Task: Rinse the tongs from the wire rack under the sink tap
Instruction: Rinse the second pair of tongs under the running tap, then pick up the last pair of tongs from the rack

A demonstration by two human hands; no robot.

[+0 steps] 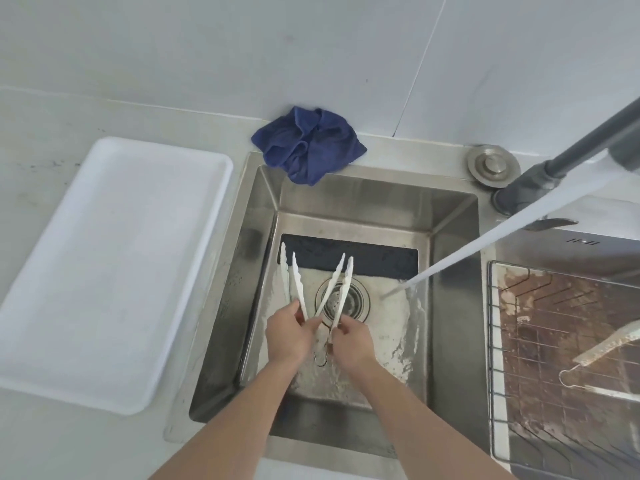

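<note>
Two pairs of white tongs are held over the steel sink [453,306]. My left hand [289,332] grips the left tongs [298,284] near their handle, tips pointing away. My right hand [349,337] grips the right tongs [337,289] the same way, above the drain [353,299]. Both pairs sit left of the water stream [485,244], which runs from the dark tap [568,161] and hits the sink floor at the right. Another pair of tongs [606,344] lies in the wire rack [561,358] at the right.
A white tray [104,271] lies on the counter to the left. A crumpled blue cloth [308,143] hangs over the sink's back rim. A round metal cap [493,164] sits by the tap base. A dark mat [363,258] lies on the sink floor.
</note>
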